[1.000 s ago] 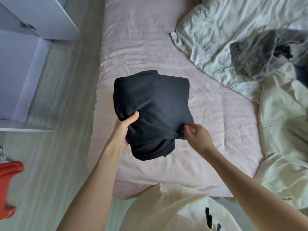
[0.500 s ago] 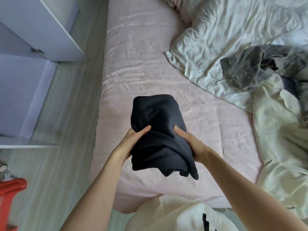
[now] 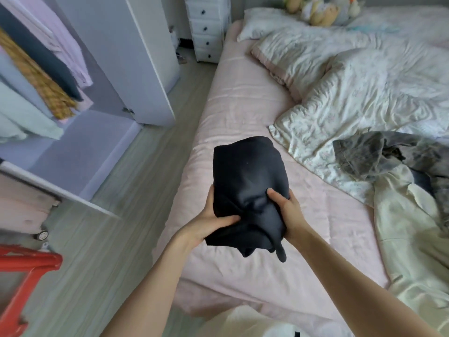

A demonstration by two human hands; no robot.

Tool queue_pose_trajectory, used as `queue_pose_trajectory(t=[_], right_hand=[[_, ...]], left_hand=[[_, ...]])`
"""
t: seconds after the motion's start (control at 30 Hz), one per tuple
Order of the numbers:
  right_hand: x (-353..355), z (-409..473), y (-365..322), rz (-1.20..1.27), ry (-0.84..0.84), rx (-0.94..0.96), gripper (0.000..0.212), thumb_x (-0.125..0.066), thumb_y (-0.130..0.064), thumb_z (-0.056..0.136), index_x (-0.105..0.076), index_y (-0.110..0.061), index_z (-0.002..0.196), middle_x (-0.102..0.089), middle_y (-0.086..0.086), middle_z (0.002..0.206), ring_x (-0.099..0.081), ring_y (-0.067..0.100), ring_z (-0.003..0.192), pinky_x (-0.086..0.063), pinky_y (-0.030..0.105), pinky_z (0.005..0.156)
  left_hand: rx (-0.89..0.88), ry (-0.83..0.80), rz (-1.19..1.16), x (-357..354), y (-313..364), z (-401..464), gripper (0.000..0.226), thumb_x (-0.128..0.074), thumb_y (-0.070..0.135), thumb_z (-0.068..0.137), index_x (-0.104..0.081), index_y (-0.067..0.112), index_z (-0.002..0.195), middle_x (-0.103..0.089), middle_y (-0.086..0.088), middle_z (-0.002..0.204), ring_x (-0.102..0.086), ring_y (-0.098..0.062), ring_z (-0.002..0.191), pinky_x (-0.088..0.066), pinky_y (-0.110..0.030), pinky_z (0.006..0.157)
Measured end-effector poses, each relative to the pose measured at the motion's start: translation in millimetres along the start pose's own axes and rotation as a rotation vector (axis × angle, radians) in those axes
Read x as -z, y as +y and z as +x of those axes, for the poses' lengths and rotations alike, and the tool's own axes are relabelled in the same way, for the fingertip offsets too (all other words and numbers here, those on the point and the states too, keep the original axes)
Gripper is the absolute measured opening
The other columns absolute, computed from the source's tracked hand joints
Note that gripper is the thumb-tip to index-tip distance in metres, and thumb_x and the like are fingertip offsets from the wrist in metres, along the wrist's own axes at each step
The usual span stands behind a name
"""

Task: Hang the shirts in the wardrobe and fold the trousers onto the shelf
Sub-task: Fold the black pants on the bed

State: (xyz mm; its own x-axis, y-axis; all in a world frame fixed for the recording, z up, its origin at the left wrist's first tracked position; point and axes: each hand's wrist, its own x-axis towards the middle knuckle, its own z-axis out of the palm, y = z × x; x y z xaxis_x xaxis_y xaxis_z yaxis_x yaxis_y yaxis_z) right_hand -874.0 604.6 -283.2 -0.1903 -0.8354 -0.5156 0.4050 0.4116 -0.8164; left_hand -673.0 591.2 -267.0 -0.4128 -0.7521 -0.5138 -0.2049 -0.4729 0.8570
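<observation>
1. Folded black trousers are in the centre of the frame, held up above the pink bed sheet.
2. My left hand grips the lower left side of the bundle, with the thumb pressed on top of the cloth.
3. My right hand grips the lower right side, thumb also on top, the other fingers hidden under the fabric.
4. One small end of the black cloth hangs down below the right hand.
5. At the upper left of the frame I see the open wardrobe, with hanging clothes inside and its white door standing open.
6. At the right of the frame lie a grey garment and a cream garment, on the bed beside the crumpled white duvet.
7. A red object is at the lower left, on the floor.
</observation>
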Motion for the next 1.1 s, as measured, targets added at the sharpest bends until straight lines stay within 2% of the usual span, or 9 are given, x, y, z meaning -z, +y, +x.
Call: queue_pose_trajectory(t=[0.13, 0.27, 0.37, 0.5, 0.63, 0.87, 0.97, 1.03, 1.1], right_hand=[[-23.0, -34.6, -0.9, 0.072, -0.1, -0.115, 0.031, -0.053, -0.031, 0.093, -0.061, -0.007, 0.111, -0.07, 0.014, 0.102, -0.067, 0.03, 0.094, -0.054, 0.036, 0.073], [-57.9, -58.0, -0.8, 0.079, -0.127, -0.033, 0.028, -0.049, -0.027, 0.096, -0.057, -0.01, 0.117, -0.067, 0.014, 0.111, -0.064, 0.031, 0.099, -0.053, 0.042, 0.079], [-103.7, -75.9, -9.7, 0.041, -0.206, 0.046, 0.029, -0.046, -0.026, 0.097, -0.054, -0.011, 0.121, -0.065, 0.012, 0.114, -0.063, 0.03, 0.103, -0.052, 0.045, 0.084], [-175.6, -88.5, -19.1, -0.008, -0.4, 0.101, 0.03, -0.048, -0.03, 0.096, -0.055, -0.015, 0.121, -0.067, 0.008, 0.113, -0.065, 0.026, 0.102, -0.055, 0.036, 0.077], [-276.0, -92.3, -9.8, -0.124, -0.564, 0.166, 0.034, -0.047, -0.032, 0.095, -0.053, -0.015, 0.124, -0.065, 0.007, 0.117, -0.063, 0.023, 0.106, -0.054, 0.034, 0.084], [-391.7, -57.5, -4.1, -0.759, 0.056, 0.749, 0.031, -0.051, 0.003, 0.085, -0.058, -0.007, 0.114, -0.05, 0.017, 0.119, -0.046, 0.036, 0.115, -0.035, 0.049, 0.102], [-423.7, -53.0, -1.5, -1.052, 0.156, 0.636, 0.04, -0.057, -0.018, 0.088, -0.051, -0.019, 0.128, -0.038, 0.013, 0.133, -0.034, 0.035, 0.125, -0.029, 0.049, 0.105], [-444.9, -54.5, 7.5, -0.991, -0.04, 0.55, 0.044, -0.057, -0.033, 0.09, -0.05, -0.018, 0.131, -0.045, 0.011, 0.133, -0.044, 0.03, 0.122, -0.036, 0.04, 0.102], [-463.7, -60.5, 16.2, -0.72, -0.308, 0.256, 0.053, -0.055, -0.053, 0.085, -0.05, -0.028, 0.132, -0.054, -0.004, 0.128, -0.052, 0.019, 0.114, -0.043, 0.036, 0.093]], left_hand=[[-0.075, 0.092, 0.221, 12.8, -6.9, -69.5, 0.113, -0.07, 0.007, 0.076, 0.01, 0.055, 0.14, -0.025, 0.019, 0.146, -0.038, -0.003, 0.129, -0.038, -0.017, 0.095], [-0.142, 0.084, 0.121, 46.8, 1.8, -118.9, 0.083, -0.065, 0.007, 0.079, -0.028, 0.06, 0.131, -0.035, 0.015, 0.141, -0.044, -0.003, 0.123, -0.042, -0.021, 0.092], [-0.116, 0.13, -0.191, 83.2, 15.3, -151.5, 0.035, -0.067, 0.032, 0.075, -0.053, 0.039, 0.106, -0.054, -0.002, 0.121, -0.058, -0.008, 0.098, -0.045, -0.025, 0.077], [-0.034, 0.256, -0.502, 138.9, 28.7, -169.2, 0.069, -0.066, 0.067, 0.063, -0.054, 0.029, 0.12, -0.063, 0.0, 0.119, -0.057, -0.017, 0.112, -0.041, -0.036, 0.101], [-0.019, 0.381, -0.346, 218.9, 41.5, -197.9, 0.077, -0.088, 0.052, 0.043, -0.064, 0.025, 0.112, -0.072, 0.0, 0.102, -0.07, -0.02, 0.091, -0.05, -0.034, 0.079], [-0.174, 0.52, -0.293, 358.1, 58.5, -229.5, 0.075, -0.085, 0.019, 0.053, -0.054, 0.024, 0.121, -0.067, 0.0, 0.113, -0.064, -0.025, 0.103, -0.046, -0.044, 0.098], [-0.187, 0.533, -0.317, 388.9, 67.2, -221.9, 0.075, -0.085, 0.023, 0.052, -0.051, 0.026, 0.118, -0.066, -0.001, 0.114, -0.064, -0.025, 0.102, -0.048, -0.044, 0.096], [-0.206, 0.535, -0.312, 402.6, 75.4, -208.4, 0.074, -0.084, 0.024, 0.057, -0.047, 0.026, 0.122, -0.062, -0.001, 0.118, -0.061, -0.026, 0.105, -0.047, -0.046, 0.097], [-0.23, 0.53, -0.311, 410.7, 85.2, -194.3, 0.076, -0.083, 0.024, 0.062, -0.044, 0.026, 0.127, -0.059, -0.001, 0.122, -0.059, -0.027, 0.108, -0.045, -0.046, 0.099]])
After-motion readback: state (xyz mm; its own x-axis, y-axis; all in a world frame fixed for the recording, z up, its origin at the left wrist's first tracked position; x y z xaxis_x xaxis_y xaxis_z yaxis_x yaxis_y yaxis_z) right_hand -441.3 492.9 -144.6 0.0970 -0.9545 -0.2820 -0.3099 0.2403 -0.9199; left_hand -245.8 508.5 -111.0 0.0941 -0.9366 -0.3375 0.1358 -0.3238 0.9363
